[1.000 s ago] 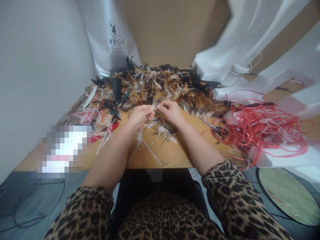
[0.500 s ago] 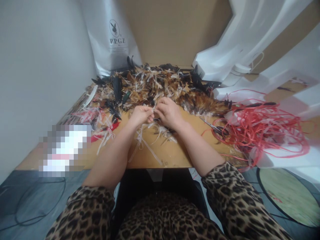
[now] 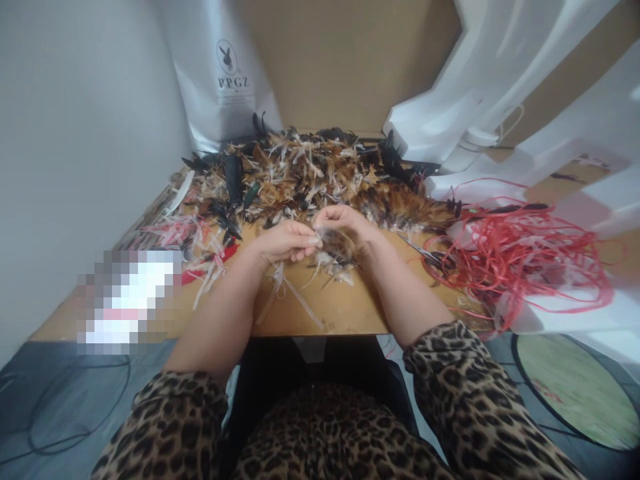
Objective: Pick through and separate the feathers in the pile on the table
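In the head view, my left hand (image 3: 287, 241) pinches the pale base of a brown feather (image 3: 337, 244) between thumb and fingertips. Curled over from the other side, my right hand (image 3: 347, 223) has its fingertips at the same base, and the feather's fluffy part lies under its palm. Whether the right fingers grip the feather too is hard to make out. Thin clear plastic strips (image 3: 283, 288) lie on the table below my left hand. Behind both hands spreads a heap of brown, black and white feathers (image 3: 300, 167).
Tangled red ribbon (image 3: 540, 260) fills the right side of the table (image 3: 350, 313), with scissors (image 3: 425, 252) beside it. More red and clear strips (image 3: 185, 230) lie at the left. A white printed bag (image 3: 230, 113) stands at the back against the cardboard (image 3: 350, 67).
Both hands have come slightly lower and to the right. A brown feather, mostly hidden before, now shows between them, and my right hand has opened its curl around it.
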`<state>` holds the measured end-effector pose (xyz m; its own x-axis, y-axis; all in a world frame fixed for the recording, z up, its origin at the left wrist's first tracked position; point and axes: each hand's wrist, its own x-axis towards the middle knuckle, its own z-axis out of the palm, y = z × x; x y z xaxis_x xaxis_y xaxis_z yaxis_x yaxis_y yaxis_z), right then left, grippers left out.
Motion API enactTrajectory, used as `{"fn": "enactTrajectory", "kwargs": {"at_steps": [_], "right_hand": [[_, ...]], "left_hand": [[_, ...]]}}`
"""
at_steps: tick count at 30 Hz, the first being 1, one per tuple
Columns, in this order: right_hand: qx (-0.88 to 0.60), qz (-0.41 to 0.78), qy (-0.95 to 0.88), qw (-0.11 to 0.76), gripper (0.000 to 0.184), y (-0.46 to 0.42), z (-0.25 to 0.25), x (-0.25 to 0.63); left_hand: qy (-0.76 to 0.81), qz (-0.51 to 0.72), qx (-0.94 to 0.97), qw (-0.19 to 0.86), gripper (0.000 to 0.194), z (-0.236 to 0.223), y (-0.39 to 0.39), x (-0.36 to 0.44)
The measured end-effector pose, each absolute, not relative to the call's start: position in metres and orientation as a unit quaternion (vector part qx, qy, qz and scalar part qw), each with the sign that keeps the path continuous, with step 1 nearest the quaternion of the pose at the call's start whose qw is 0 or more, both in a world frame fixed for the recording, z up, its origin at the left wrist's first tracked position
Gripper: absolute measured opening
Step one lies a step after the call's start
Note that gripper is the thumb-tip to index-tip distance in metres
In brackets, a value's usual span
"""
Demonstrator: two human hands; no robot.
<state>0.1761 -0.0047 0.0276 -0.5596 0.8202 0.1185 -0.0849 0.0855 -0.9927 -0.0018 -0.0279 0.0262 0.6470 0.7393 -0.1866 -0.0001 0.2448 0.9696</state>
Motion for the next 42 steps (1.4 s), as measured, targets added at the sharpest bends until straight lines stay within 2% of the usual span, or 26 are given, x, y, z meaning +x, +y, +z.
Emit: {"fn": "enactTrajectory", "kwargs": {"at_steps": [4, 10, 15, 18, 21, 25, 30, 33, 37, 42], "right_hand": [[-0.258, 0.656, -0.525, 0.477, 0.032, -0.009, 0.024, 0.159], [-0.253, 0.657, -0.511, 0.494, 0.03, -0.014, 0.026, 0.148], [-0.284, 0.582, -0.548, 0.53, 0.029, -0.011, 0.029, 0.154], [-0.312, 0.521, -0.572, 0.551, 0.028, -0.007, 0.029, 0.159], [-0.358, 0.476, -0.584, 0.553, 0.027, -0.002, 0.028, 0.162], [-0.393, 0.454, -0.594, 0.536, 0.024, 0.001, 0.025, 0.163], [-0.443, 0.441, -0.585, 0.517, 0.02, -0.002, 0.023, 0.159], [-0.469, 0.459, -0.557, 0.509, 0.019, -0.003, 0.02, 0.155], [-0.439, 0.54, -0.497, 0.518, 0.022, -0.002, 0.015, 0.151], [-0.405, 0.623, -0.444, 0.501, 0.02, 0.002, 0.009, 0.151]], "left_hand": [[0.259, 0.344, 0.438, 0.789, 0.019, 0.03, -0.029, -0.001], [0.246, 0.344, 0.344, 0.838, 0.012, 0.033, -0.03, 0.002], [0.272, 0.348, 0.331, 0.834, 0.006, 0.032, -0.026, 0.005], [0.281, 0.379, 0.355, 0.807, 0.009, 0.029, -0.021, 0.002], [0.338, 0.41, 0.417, 0.737, 0.02, 0.027, -0.017, -0.003], [0.413, 0.399, 0.483, 0.661, 0.025, 0.027, -0.016, -0.008], [0.412, 0.434, 0.506, 0.622, 0.026, 0.027, -0.017, -0.005], [0.405, 0.471, 0.508, 0.597, 0.026, 0.026, -0.016, -0.001], [0.389, 0.515, 0.509, 0.57, 0.024, 0.025, -0.016, 0.005], [0.375, 0.504, 0.516, 0.583, 0.026, 0.022, -0.017, 0.009]]}}
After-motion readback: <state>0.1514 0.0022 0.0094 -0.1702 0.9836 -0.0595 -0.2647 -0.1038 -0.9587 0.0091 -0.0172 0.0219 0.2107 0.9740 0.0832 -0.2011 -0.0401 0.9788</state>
